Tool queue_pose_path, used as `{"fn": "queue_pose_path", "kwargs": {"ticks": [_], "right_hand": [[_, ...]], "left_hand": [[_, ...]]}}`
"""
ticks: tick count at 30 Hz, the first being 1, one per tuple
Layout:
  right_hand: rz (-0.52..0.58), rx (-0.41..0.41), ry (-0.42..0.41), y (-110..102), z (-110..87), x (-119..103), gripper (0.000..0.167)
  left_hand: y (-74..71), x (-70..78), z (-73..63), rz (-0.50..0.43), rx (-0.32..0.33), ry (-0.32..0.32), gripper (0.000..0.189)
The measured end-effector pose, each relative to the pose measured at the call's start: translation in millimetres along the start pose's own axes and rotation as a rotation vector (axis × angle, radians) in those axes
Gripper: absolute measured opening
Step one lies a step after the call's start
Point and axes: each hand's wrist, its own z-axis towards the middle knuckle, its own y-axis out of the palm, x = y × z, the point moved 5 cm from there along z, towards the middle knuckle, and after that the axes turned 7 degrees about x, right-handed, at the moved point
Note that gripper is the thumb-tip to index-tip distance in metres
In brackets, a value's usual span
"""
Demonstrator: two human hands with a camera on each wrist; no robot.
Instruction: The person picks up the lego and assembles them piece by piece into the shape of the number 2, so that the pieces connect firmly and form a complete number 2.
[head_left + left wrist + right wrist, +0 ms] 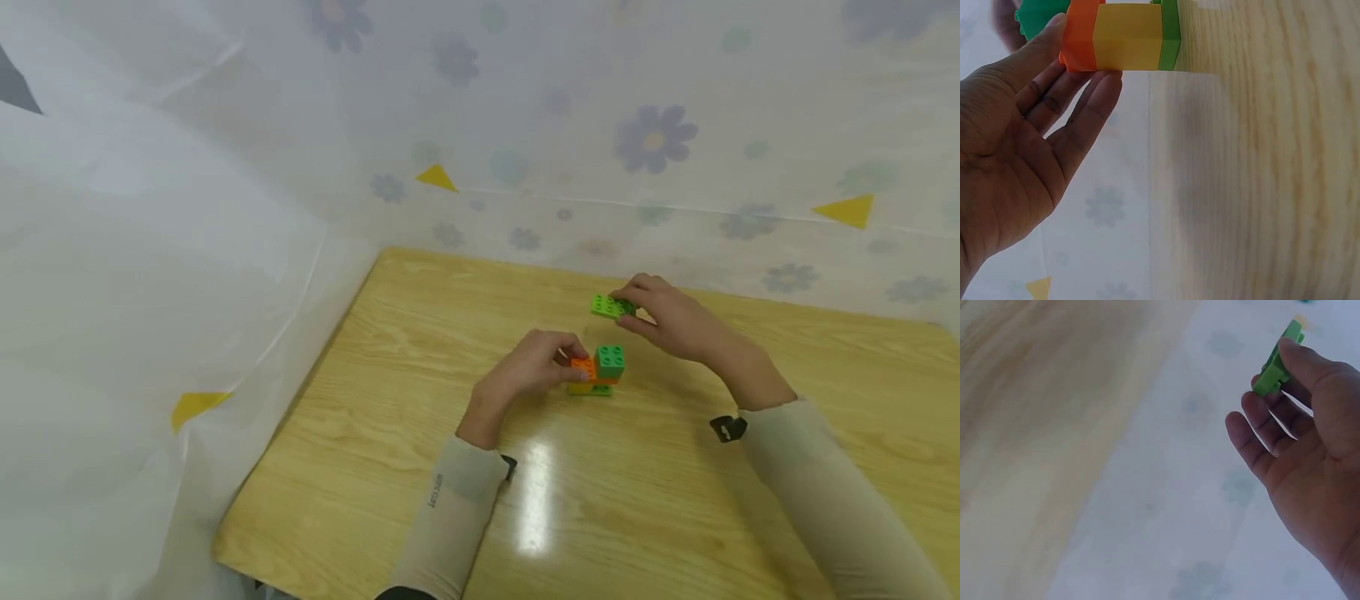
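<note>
In the head view a small stack of toy building bricks stands on the table. At its bottom is a flat light green brick (1170, 37), with a yellow brick (1127, 37) on it. Above that lies a flat orange brick (1080, 37), topped on its right part by a dark green brick (610, 362). My left hand (528, 364) pinches the orange brick between thumb and fingers. Behind the stack, raised off the table, my right hand (667, 317) pinches a flat lime green brick (606, 306) by its right end, studs up.
The wooden table (360, 433) has its back edge along a white flowered sheet (555, 108). Another white sheet (247, 183) hangs at the left. Yellow triangles (847, 212) are stuck on the sheets.
</note>
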Motion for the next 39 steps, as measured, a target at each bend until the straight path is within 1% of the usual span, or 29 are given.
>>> {"fn": "queue_pose_path", "kwargs": {"ticks": [2, 4, 7, 9, 14, 22, 25, 30, 34, 39], "right_hand": [[0.005, 0.021, -0.044, -10, -5.3, -17, 0.037], [-0.007, 0.034, -0.093, -15, -10.5, -33, 0.038], [-0.034, 0.051, -0.154, -15, -16.6, -51, 0.039], [-0.057, 0.06, -0.168, -11, -18.9, -56, 0.039], [-0.079, 0.061, -0.158, 0, -22.5, -57, 0.039], [-0.057, 0.063, -0.152, 2, -30.0, -60, 0.038], [-0.06, 0.079, -0.142, 2, -32.7, -61, 0.039], [-0.07, 0.104, -0.133, 4, -35.3, -62, 0.04], [-0.078, 0.118, -0.148, 6, -34.7, -67, 0.038], [-0.089, 0.094, -0.151, 10, -25.9, -71, 0.034]], "left_hand": [[-1.2, -1.0, 0.6, -0.006, 0.001, 0.0, 0.019], [-2.1, -2.4, 1.3, -0.015, 0.0, -0.005, 0.02], [-3.2, -5.1, 2.5, -0.026, 0.001, -0.012, 0.019], [-3.5, -6.8, 3.0, -0.026, 0.003, -0.013, 0.017], [-3.0, -9.0, 4.7, -0.016, 0.007, 0.004, 0.019], [1.2, -8.8, 8.0, -0.036, -0.007, 0.023, 0.014], [2.0, -9.1, 9.6, -0.048, -0.009, 0.045, 0.016], [3.3, -15.5, 11.7, -0.067, -0.002, 0.061, 0.02], [3.2, -21.0, 10.1, -0.081, -0.003, 0.058, 0.02], [-2.3, -28.3, 4.7, -0.105, 0.017, 0.04, 0.02]]}}
